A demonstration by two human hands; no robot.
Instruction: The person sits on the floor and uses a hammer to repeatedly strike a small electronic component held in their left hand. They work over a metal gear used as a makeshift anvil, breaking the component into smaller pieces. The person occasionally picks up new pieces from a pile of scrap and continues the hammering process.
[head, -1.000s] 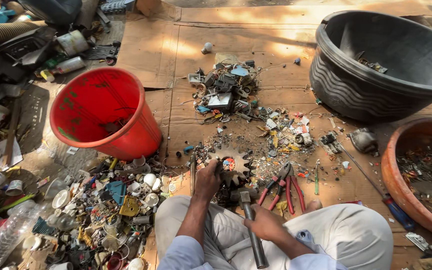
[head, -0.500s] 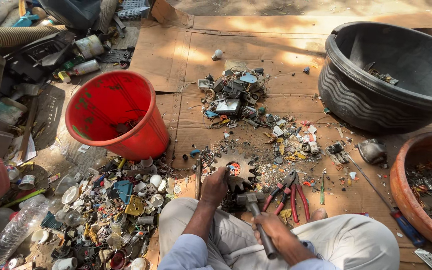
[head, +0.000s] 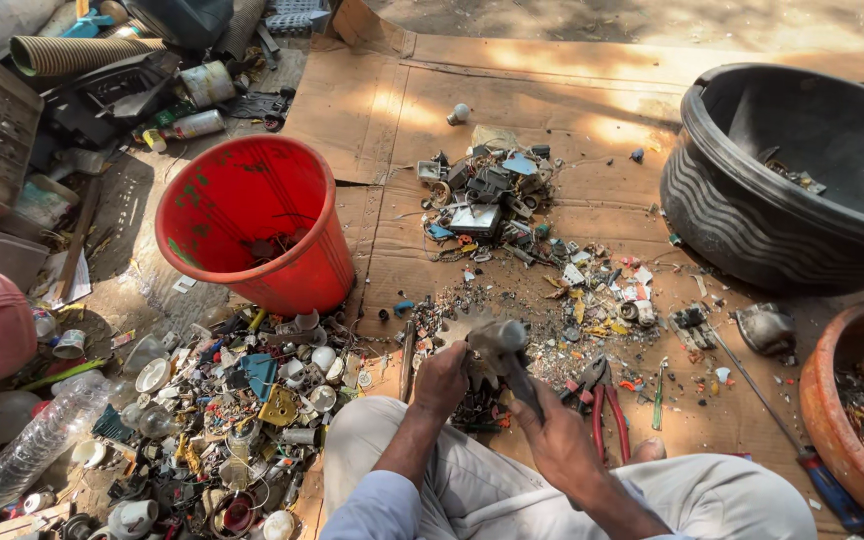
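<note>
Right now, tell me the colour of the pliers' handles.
Red, clearest in the head view: pliers beside the right hand.

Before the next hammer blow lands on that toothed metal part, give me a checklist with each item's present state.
1. Hammer gripped in the right hand: ok.
2. Toothed metal part steadied by the left hand: ok.
3. Left hand's fingers away from the hammer head: not ok, they sit right beside it.
4. Part resting flat on the cardboard: cannot tell, hand and hammer hide its underside.
5. Red-handled pliers out of the hammer's way: ok, they lie to the right of the hand.
6. Red bucket upright nearby: ok.
</note>
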